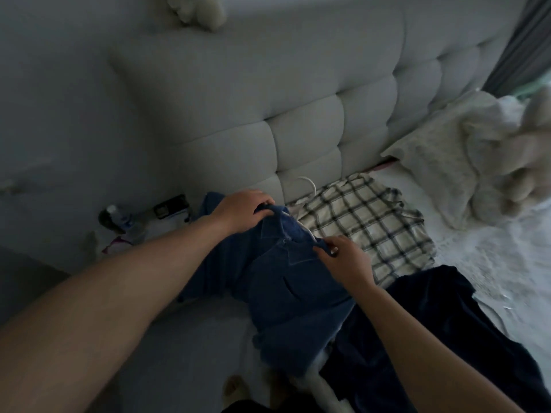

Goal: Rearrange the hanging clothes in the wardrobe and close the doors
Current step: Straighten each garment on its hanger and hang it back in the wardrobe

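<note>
On the bed (492, 263) below the padded headboard (313, 129), the blue shirt (286, 281) lies lengthwise from near to far, left hand (241, 210) gripping its far collar, right hand (346, 257) pinching the collar's nearer side.

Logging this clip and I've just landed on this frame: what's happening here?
A person is bent over a bed, both hands on a blue shirt lying there. The left hand grips the fabric near the collar, and the right hand pinches it a little lower. A checked shirt with a white hanger hook lies beside it, and a dark garment lies nearer. No wardrobe is visible.
</note>
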